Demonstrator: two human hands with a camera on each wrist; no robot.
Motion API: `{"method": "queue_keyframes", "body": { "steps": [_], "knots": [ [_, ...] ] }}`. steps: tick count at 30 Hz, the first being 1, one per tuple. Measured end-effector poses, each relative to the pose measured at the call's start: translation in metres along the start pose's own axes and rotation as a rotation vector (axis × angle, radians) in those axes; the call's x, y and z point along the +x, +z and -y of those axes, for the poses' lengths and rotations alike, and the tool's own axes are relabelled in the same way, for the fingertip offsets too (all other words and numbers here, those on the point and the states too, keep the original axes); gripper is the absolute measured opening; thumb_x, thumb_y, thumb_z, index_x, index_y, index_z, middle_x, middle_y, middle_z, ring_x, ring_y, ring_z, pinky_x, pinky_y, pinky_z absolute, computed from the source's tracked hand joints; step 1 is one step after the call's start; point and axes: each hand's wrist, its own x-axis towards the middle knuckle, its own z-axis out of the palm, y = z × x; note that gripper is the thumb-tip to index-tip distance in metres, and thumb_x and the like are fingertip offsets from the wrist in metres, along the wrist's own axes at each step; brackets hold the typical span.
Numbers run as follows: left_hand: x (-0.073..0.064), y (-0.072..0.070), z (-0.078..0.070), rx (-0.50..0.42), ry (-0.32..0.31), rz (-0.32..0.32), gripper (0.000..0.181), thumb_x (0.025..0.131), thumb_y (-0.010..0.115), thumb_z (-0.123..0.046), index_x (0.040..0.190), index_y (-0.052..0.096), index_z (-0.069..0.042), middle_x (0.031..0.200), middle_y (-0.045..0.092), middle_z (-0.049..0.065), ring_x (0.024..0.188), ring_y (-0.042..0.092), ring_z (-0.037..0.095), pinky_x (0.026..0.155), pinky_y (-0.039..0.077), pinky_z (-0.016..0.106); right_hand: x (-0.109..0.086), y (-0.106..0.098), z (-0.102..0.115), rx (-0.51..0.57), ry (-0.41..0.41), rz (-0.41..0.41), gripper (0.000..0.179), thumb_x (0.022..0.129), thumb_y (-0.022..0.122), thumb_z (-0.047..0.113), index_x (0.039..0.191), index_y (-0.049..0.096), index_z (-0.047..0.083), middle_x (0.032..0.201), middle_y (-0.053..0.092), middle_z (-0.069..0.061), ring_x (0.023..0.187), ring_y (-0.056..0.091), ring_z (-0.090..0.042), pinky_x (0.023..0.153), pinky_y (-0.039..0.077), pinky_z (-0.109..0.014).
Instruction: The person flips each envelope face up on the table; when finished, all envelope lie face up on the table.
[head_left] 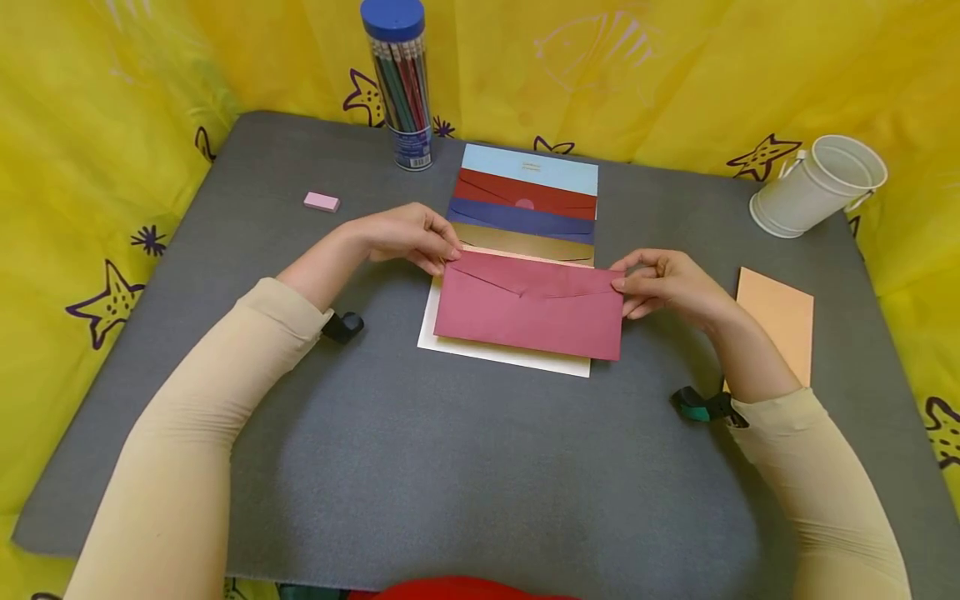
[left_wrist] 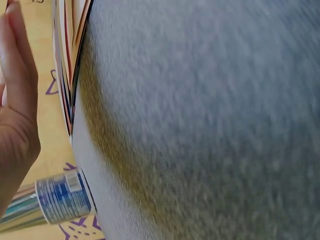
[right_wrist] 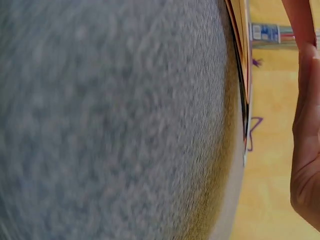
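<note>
A dark pink envelope (head_left: 528, 312) is held between both hands in the head view, its pointed flap facing up. The left hand (head_left: 408, 235) pinches its upper left corner, and the right hand (head_left: 660, 283) pinches its right edge near the top. Beneath it lies a fanned row of envelopes: light blue (head_left: 558, 169), dark red (head_left: 483, 185), blue (head_left: 517, 218) and gold (head_left: 517, 243). A white envelope (head_left: 510, 358) shows below the pink one's lower edge. In the left wrist view the left hand (left_wrist: 17, 95) appears at the left border; the right hand (right_wrist: 307, 125) borders the right wrist view.
A blue-lidded tube of pencils (head_left: 405, 92) stands at the back, with a pink eraser (head_left: 322, 202) in front and to its left. At the far right is a white metal bucket (head_left: 813, 187). An orange-peach envelope (head_left: 780, 321) lies partly under the right forearm on the grey table (head_left: 480, 475).
</note>
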Motion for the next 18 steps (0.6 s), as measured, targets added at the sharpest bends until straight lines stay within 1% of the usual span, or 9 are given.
{"method": "queue_keyframes", "body": {
  "steps": [2, 5, 9, 13, 16, 18],
  "knots": [
    [-0.002, -0.003, 0.001, 0.023, -0.026, 0.045, 0.007, 0.093, 0.063, -0.006, 0.095, 0.067, -0.001, 0.074, 0.068, 0.002, 0.064, 0.068, 0.010, 0.065, 0.060, 0.023, 0.001, 0.003, 0.001, -0.018, 0.018, 0.030, 0.014, 0.096, 0.063, 0.012, 0.108, 0.059, 0.006, 0.074, 0.075, 0.002, 0.063, 0.071, -0.012, 0.063, 0.061, -0.028],
    [-0.003, -0.007, 0.002, 0.066, -0.054, 0.092, 0.005, 0.092, 0.065, -0.005, 0.092, 0.067, -0.001, 0.073, 0.069, 0.003, 0.066, 0.071, 0.012, 0.066, 0.060, 0.024, 0.003, 0.006, 0.001, -0.055, 0.039, 0.086, 0.015, 0.095, 0.065, 0.014, 0.103, 0.058, 0.002, 0.074, 0.075, -0.001, 0.066, 0.073, -0.015, 0.065, 0.062, -0.030],
    [-0.003, -0.012, 0.005, 0.120, -0.073, 0.110, 0.007, 0.091, 0.068, -0.005, 0.094, 0.070, 0.001, 0.075, 0.070, 0.002, 0.069, 0.072, 0.013, 0.069, 0.061, 0.024, 0.004, 0.011, 0.000, -0.096, 0.057, 0.188, 0.021, 0.096, 0.064, 0.014, 0.104, 0.058, -0.004, 0.078, 0.076, -0.003, 0.070, 0.075, -0.016, 0.069, 0.062, -0.031],
    [-0.002, -0.012, 0.009, 0.172, -0.086, 0.134, 0.015, 0.090, 0.068, -0.002, 0.103, 0.071, 0.005, 0.078, 0.073, 0.002, 0.071, 0.072, 0.011, 0.071, 0.061, 0.023, 0.004, 0.015, -0.003, -0.136, 0.068, 0.279, 0.030, 0.098, 0.061, 0.013, 0.112, 0.059, -0.013, 0.081, 0.076, -0.003, 0.072, 0.075, -0.013, 0.071, 0.062, -0.029],
    [-0.002, -0.011, 0.011, 0.195, -0.094, 0.151, 0.018, 0.090, 0.067, 0.000, 0.106, 0.069, 0.008, 0.078, 0.073, 0.001, 0.071, 0.072, 0.011, 0.070, 0.061, 0.023, 0.003, 0.018, -0.004, -0.163, 0.077, 0.314, 0.033, 0.099, 0.059, 0.013, 0.116, 0.059, -0.015, 0.081, 0.075, -0.002, 0.072, 0.074, -0.011, 0.070, 0.062, -0.028],
    [-0.002, -0.010, 0.011, 0.207, -0.102, 0.146, 0.018, 0.089, 0.068, 0.000, 0.105, 0.069, 0.009, 0.077, 0.073, 0.001, 0.070, 0.072, 0.011, 0.069, 0.061, 0.023, 0.003, 0.020, -0.004, -0.184, 0.082, 0.318, 0.032, 0.098, 0.059, 0.014, 0.113, 0.060, -0.014, 0.080, 0.074, -0.001, 0.070, 0.073, -0.010, 0.069, 0.062, -0.027]
  ]
}}
